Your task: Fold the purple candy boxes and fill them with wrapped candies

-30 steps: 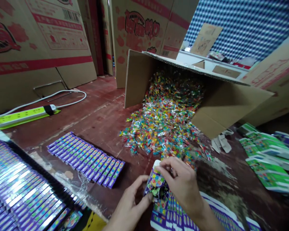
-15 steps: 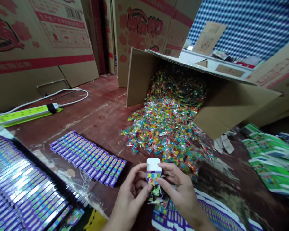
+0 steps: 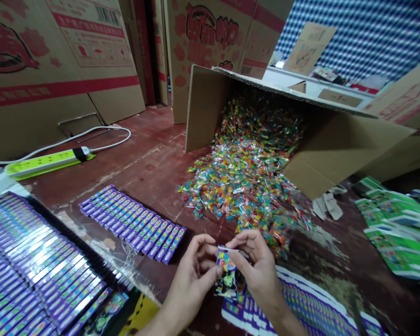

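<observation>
A small purple candy box (image 3: pixel 227 276) with a colourful print stands upright between my two hands, near the bottom middle of the head view. My left hand (image 3: pixel 198 273) grips its left side, thumb on the front. With my right hand (image 3: pixel 254 266) I hold the top edge and right side, fingers over the top end, where no white flap shows now. Under and right of my hands lies a fanned stack of flat purple cartons (image 3: pixel 301 303). Beyond them, small clear packets of coloured candy (image 3: pixel 238 177) spill from a tipped cardboard box (image 3: pixel 318 154).
A row of filled-looking purple boxes (image 3: pixel 133 221) lies left of my hands, with a larger packed block of them (image 3: pixel 38 261) at far left. Green cartons (image 3: pixel 392 224) lie at right. A power strip (image 3: pixel 49 161) with a white cable sits at left, before large cardboard boxes (image 3: pixel 63 60).
The white top flap that stood up from the candy box is folded down. My right fingers have moved onto the top of the box. The view has shifted slightly.
</observation>
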